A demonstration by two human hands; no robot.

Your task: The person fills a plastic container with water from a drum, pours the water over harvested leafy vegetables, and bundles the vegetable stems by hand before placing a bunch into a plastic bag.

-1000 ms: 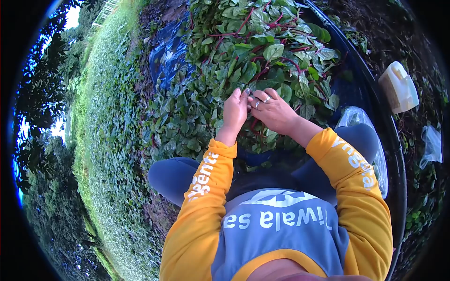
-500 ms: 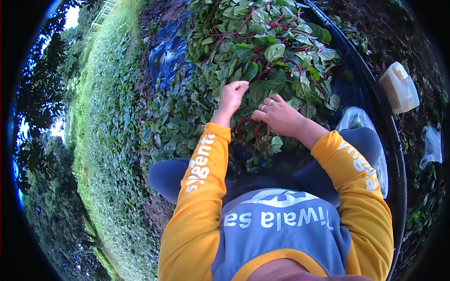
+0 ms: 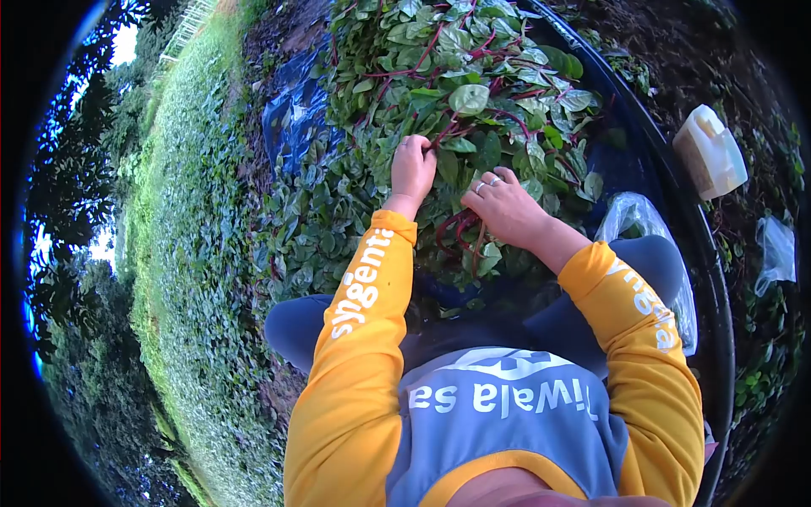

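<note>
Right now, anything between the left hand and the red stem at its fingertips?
Nothing visible: the left hand meets the red stem directly. The right hand is off to its right, apart from it.

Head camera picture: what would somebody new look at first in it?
Probably the bright orange sleeves, stretching up from the bottom on both sides of the blue-grey shirt front. Next, maybe the big pile of green leaves at the top middle, with the left hand and right hand at its near side. Over on the right, a pale plastic jug stands out against the dark ground.
</note>
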